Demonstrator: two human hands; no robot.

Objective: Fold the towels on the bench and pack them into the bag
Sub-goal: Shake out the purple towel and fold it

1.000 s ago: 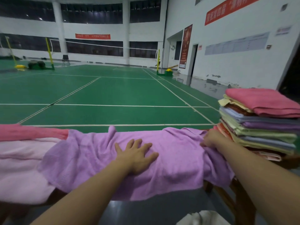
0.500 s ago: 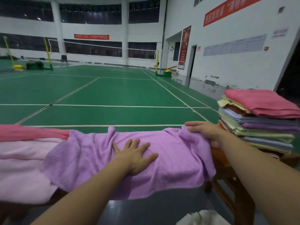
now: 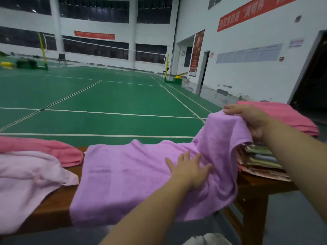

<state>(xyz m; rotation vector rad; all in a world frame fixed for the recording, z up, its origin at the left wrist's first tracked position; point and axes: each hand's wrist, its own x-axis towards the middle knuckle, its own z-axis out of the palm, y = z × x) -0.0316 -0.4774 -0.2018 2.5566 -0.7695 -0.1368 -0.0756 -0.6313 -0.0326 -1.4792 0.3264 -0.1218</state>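
- Purple towel (image 3: pixel 138 177) lies spread across the bench (image 3: pixel 53 209); its right end is lifted clear, its near edge hangs over the front.
- Right hand (image 3: pixel 251 121) grips that raised end, fingers curled over the top edge, thumb side hidden by cloth. Risk: it looks like a hold on one edge only, so the corners may not line up when the end comes across, giving a skewed fold.
- Left hand (image 3: pixel 190 167) lies flat, fingers spread, pressing the towel near the middle; it holds nothing. Looks like the fold anchor. If it slips, the whole towel drags left instead of creasing.
- The overhang at the front is heavy enough to pull the towel off the bench if that pressure eases.
- Stack (image 3: pixel 261 161) of folded towels sits just beside the lifted end, partly under it. The right arm passes close over it; a snag could topple the pile.
- Pale pink towel (image 3: pixel 26 183) and pink towel (image 3: pixel 53 149) lie loose at the left, close to the purple towel's left edge. A fold landing too far left would catch them.
- Something white (image 3: pixel 207 240) at the bottom edge; cannot tell whether it is the bag.
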